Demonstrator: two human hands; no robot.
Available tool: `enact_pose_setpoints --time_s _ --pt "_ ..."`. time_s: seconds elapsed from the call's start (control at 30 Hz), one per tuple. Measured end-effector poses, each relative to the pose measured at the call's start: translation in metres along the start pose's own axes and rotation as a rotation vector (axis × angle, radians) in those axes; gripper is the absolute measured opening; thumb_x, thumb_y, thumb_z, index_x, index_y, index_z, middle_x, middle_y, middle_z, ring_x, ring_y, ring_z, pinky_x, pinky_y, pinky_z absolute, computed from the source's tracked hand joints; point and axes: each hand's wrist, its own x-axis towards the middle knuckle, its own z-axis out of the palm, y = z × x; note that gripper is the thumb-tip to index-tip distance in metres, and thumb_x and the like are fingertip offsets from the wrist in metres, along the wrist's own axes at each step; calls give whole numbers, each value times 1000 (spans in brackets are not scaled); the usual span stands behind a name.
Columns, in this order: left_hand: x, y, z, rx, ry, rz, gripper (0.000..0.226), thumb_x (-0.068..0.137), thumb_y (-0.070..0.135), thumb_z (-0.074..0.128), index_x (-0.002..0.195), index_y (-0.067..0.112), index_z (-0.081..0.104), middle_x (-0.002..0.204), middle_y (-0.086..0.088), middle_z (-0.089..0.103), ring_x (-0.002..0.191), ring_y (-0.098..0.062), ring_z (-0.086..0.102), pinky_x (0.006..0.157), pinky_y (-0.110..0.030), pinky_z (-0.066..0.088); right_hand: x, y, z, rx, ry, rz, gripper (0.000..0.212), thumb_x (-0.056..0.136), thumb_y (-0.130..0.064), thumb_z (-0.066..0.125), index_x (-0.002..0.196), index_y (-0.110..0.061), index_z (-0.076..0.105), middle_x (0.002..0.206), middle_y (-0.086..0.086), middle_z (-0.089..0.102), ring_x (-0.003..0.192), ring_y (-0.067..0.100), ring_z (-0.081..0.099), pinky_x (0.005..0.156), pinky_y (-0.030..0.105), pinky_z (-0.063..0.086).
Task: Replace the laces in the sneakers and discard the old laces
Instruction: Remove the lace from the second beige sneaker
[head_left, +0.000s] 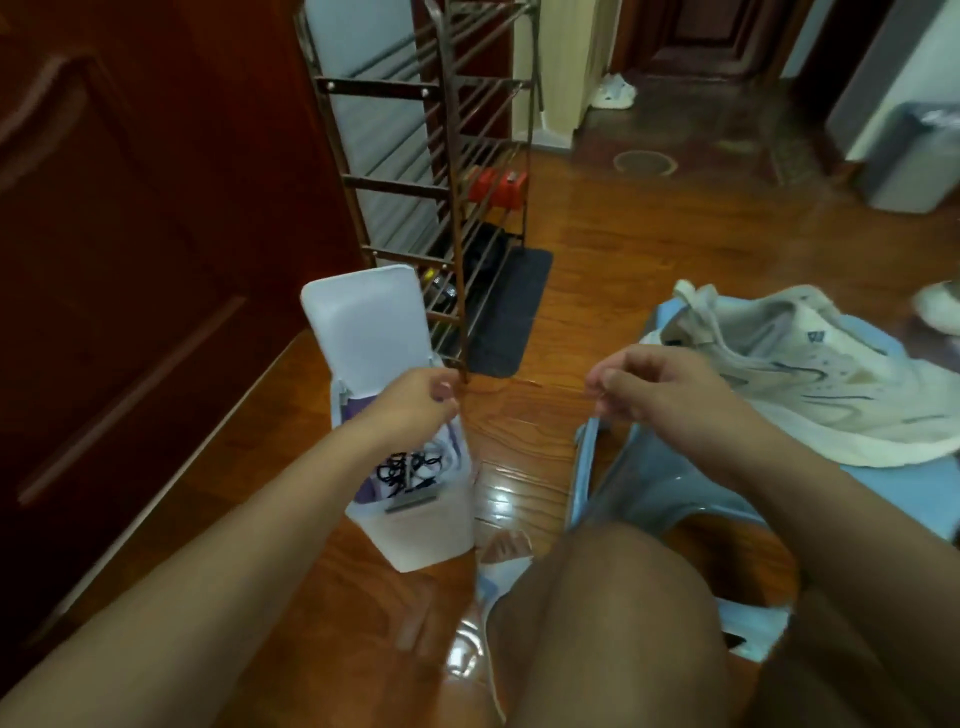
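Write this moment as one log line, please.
left hand: pinching something over open white bin | right hand: fingers curled, contents unclear | sneaker: on blue stool

A metal shoe rack (441, 171) stands against the wall beside a dark wooden door (130, 208), with red items (497, 188) on one shelf and dark shoes lower down. A dark mat (511, 306) lies on the glossy wooden floor (649, 249) at its foot. A grey bin (909, 156) stands far right; a white sandal (615, 91) lies in the far doorway.
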Motion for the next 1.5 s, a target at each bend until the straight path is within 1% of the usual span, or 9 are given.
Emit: enact_pose_setpoints --time_s 0.17,0.3,0.4,0.53,0.63,0.77,1.07,1.37,1.5 --pt "-9 135 34 -18 -21 548 83 90 32 77 155 47 27 148 8 39 130 -8 46 107 -29 41 -37 21 -46 39 142 -1 22 99 -5 56 87 -12 72 83 14 73 70 17 68 74 31 58" --pt "13 197 67 186 -146 629 94 85 34 82 156 52 22 165 1 22 148 -13 27 113 -25 27 -69 35 -99 22 264 51 21 99 -3 57 85 -9 72 81 9 73 67 16 68 72 34 57" --pt "29 209 77 308 -209 599 44 81 36 85 115 47 60 120 10 62 114 -14 60 96 -32 51 -90 43 -139 -1 353 94 20 99 -4 56 88 -6 73 85 13 74 66 16 68 72 35 57" --pt "9 236 88 283 -63 581 29 76 49 85 82 32 62 82 10 64 79 -8 60 73 -39 53 -109 54 -182 -40 442 164 20 100 -7 56 90 -8 74 87 13 74 70 15 68 73 35 58" --pt "-7 290 105 190 -16 614 30 76 52 83 85 32 63 80 12 65 77 -8 60 69 -39 53 -111 57 -216 -50 532 162 19 100 -9 55 94 -10 73 84 10 72 66 8 65 59 25 53" --pt "26 386 166 251 3 681 34 80 55 79 88 29 58 83 12 64 79 -12 60 67 -38 52 -96 68 -288 -128 734 112 21 97 -12 56 95 -24 72 78 -4 72 70 19 68 59 37 57" --pt "181 526 442 294 -147 683 40 89 46 75 125 32 63 116 5 70 99 -20 65 78 -38 57 -37 188 -535 -512 880 408 20 97 -16 53 108 -20 69 104 0 67 87 19 62 71 33 51" --pt "268 535 550 329 -266 733 63 97 39 66 153 34 36 152 -3 41 122 -23 56 94 -39 53 46 271 -582 -458 791 427 18 98 -18 56 109 -18 70 107 3 67 93 20 63 75 33 56" --pt "282 552 539 240 -105 774 61 101 48 54 154 34 28 156 1 28 122 -20 53 91 -38 51 63 280 -581 -467 789 415 20 97 -15 53 108 -16 71 104 3 67 88 21 64 69 33 55"
